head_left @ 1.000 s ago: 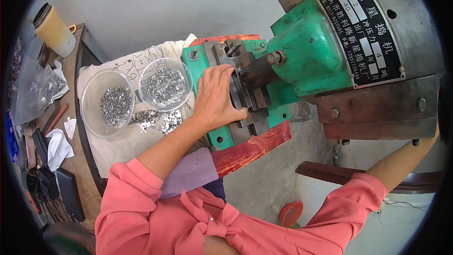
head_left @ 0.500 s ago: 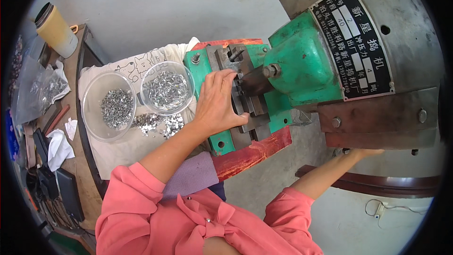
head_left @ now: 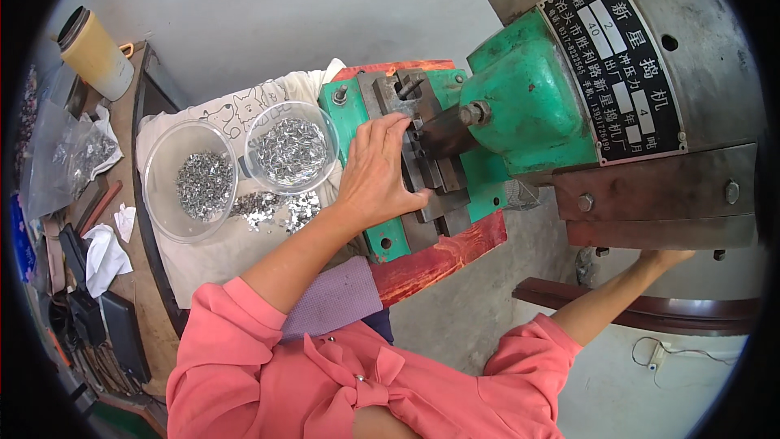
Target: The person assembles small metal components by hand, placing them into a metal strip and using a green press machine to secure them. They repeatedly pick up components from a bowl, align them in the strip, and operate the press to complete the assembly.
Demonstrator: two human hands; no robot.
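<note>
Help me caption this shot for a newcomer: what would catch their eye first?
The big green press machine fills the upper right, with the left hand laid flat on its grey steel tooling at centre. To the left, two clear bowls of small shiny metal pieces sit on a white cloth. The right hand reaches under the machine's right side.

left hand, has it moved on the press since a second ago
Yes. The left hand has slid back off the die block toward the bowls; only its fingertips reach it.

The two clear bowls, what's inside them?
Both clear bowls hold heaps of small shiny metal pieces. The heaps cover the bowls' bottoms; more pieces lie loose on the cloth.
</note>
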